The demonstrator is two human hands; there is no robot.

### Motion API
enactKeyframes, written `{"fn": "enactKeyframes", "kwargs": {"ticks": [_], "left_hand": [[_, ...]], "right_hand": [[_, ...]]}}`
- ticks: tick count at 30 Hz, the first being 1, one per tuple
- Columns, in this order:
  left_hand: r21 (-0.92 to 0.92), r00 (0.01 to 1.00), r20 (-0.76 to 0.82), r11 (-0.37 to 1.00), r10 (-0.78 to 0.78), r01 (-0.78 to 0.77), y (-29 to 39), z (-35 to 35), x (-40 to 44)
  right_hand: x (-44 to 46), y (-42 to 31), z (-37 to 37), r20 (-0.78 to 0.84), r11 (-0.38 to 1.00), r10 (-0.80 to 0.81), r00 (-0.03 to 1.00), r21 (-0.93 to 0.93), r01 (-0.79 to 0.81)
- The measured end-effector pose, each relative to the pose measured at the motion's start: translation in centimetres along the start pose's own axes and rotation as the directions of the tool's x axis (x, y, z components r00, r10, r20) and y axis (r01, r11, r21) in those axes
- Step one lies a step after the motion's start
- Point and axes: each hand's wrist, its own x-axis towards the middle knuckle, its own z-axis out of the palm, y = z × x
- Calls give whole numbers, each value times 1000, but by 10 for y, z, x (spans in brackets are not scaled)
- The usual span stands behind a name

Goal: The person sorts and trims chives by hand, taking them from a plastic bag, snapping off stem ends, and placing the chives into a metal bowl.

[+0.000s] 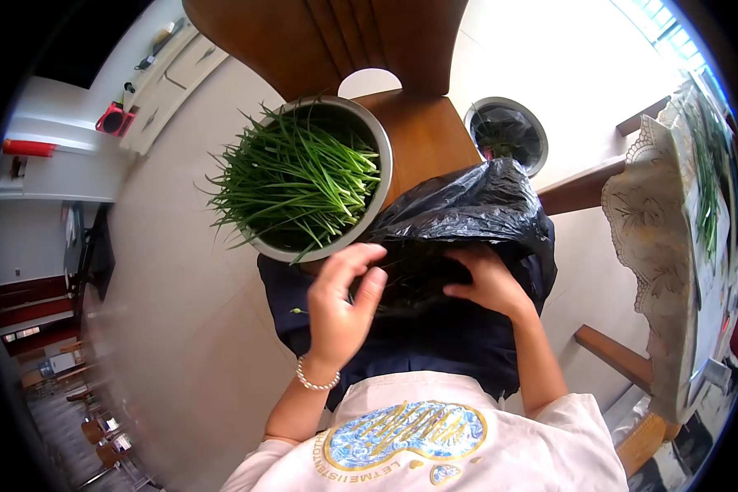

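A black plastic bag (pixel 467 205) lies across my lap, its mouth gaping toward me and its inside dark. My right hand (pixel 492 283) reaches into that mouth, thumb and index finger apart; its other fingertips are hard to see. At the bag's left edge hovers my left hand (pixel 340 307), wearing a beaded bracelet, its fingers bent and the thumb apart with nothing visible between them. Just beyond it, a metal bowl (pixel 383 156) on the wooden chair is heaped with green garlic chives (pixel 303 176). What the bag contains is too dark to make out.
The chair (pixel 426 143) stands directly in front of me. On the floor behind it is a bin (pixel 474 123) lined with dark plastic, with plant scraps inside. At right, a table with a lace cloth (pixel 644 201) bears more green stalks (pixel 705 197).
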Motion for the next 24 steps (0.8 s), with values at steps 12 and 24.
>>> {"fn": "enactKeyframes", "kwargs": {"ticks": [12,24], "left_hand": [[725,973,124,652,193,-222,-5,30,43],[691,959,105,673,264,-262,-1,33,65]], "right_hand": [[-19,-4,-17,323,990,114,940,-118,-79],[17,8,-42,-138,962,191,972,-173,-213]]}}
